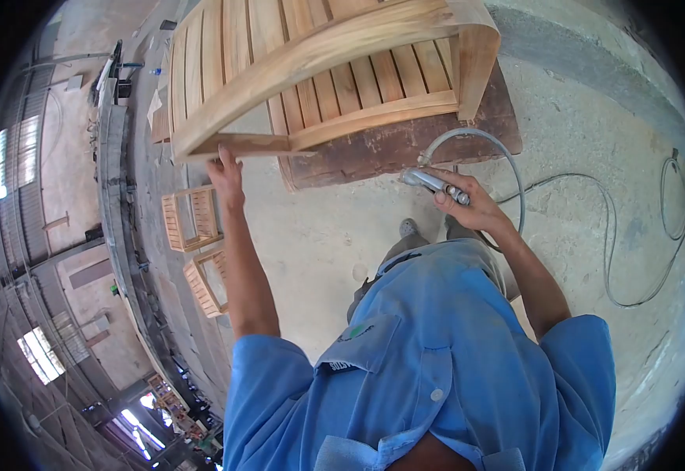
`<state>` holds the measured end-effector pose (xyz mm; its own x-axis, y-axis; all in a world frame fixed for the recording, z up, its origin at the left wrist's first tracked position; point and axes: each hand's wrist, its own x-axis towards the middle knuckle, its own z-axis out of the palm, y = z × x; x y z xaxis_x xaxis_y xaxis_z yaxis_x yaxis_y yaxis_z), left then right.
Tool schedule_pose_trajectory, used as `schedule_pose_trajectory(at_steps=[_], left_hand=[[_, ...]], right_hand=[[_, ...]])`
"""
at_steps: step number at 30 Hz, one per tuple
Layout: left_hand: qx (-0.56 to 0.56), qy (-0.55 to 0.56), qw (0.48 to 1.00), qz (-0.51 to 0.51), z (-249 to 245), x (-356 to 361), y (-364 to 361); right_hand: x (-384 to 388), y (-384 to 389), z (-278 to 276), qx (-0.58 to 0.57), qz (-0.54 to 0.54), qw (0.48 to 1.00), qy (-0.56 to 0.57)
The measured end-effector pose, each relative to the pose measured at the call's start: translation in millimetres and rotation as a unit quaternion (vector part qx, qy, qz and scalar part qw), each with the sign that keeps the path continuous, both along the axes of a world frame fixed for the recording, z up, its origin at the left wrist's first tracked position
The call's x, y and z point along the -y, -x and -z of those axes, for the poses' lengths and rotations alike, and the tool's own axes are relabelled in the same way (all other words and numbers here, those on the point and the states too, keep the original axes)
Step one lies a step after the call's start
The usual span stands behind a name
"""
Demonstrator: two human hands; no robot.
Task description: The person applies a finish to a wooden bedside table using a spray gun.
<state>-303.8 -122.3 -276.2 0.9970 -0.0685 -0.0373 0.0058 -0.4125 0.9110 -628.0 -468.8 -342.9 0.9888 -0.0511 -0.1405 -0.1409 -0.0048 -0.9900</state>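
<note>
A slatted wooden bench (319, 39), with a curved armrest, rests on a worn brown board at the top of the view. My left hand (229, 179) grips the near left corner of its frame, the fingertips partly hidden against the wood. In my right hand (476, 206) is a silver air tool (437, 184), its head pointing left, just below the board's front edge. A grey hose (515, 161) loops near the tool and my right wrist. The tool's head appears apart from the bench.
The brown board (405, 161) sticks out below the bench. Two smaller slatted wooden pieces, one upper (189, 218) and one lower (207, 281), stand on the floor at left. A thin dark hose (609, 235) trails over the concrete floor (303, 259) at right.
</note>
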Motion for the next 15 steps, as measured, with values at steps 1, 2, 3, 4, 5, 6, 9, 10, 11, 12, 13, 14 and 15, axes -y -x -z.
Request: schedule_pose_trajectory(at_steps=[1, 2, 3, 4, 5, 6, 9, 10, 11, 12, 13, 14, 15], left_hand=[[-0.009, -0.007, 1.0, 0.007, 1, -1, 0], [-0.018, -0.017, 1.0, 0.016, 0, -5, -9], [-0.026, -0.029, 0.999, 0.029, -3, -12, -18], [-0.043, -0.061, 0.996, 0.052, -4, -20, -21], [-0.053, -0.062, 0.995, 0.057, 1, -29, -19], [-0.063, -0.063, 0.994, 0.061, 12, -42, -14], [-0.12, 0.018, 0.991, 0.056, 76, -91, 33], [-0.131, 0.025, 0.99, 0.054, 90, -110, 49], [-0.176, 0.001, 0.983, 0.049, 115, -129, 65], [-0.21, 0.04, 0.971, 0.111, 155, -173, 78], [-0.222, 0.039, 0.956, 0.186, 176, -205, 103], [-0.268, 0.001, 0.951, 0.153, 192, -224, 131], [-0.333, -0.007, 0.936, 0.112, 228, -229, 178]], right_hand=[[-8, 6, 0, 0.012, 0.007, 1.0, 0.006], [-17, 3, -3, 0.03, 0.014, 0.999, 0.005], [-28, 1, -8, 0.048, 0.025, 0.999, 0.003], [-39, 1, -11, 0.066, 0.038, 0.997, 0.001], [-51, -1, -16, 0.092, 0.055, 0.994, 0.01], [-62, -2, -23, 0.118, 0.071, 0.99, 0.02], [-95, 0, -36, 0.158, 0.101, 0.982, 0.002], [-110, -13, -50, 0.163, 0.107, 0.981, -0.013], [-121, -19, -59, 0.178, 0.113, 0.977, -0.014], [-133, -25, -68, 0.193, 0.119, 0.974, -0.014], [-145, -31, -74, 0.206, 0.125, 0.97, -0.015], [-156, -38, -72, 0.225, 0.134, 0.965, 0.005], [-153, -23, -43, 0.246, 0.143, 0.958, 0.023]])
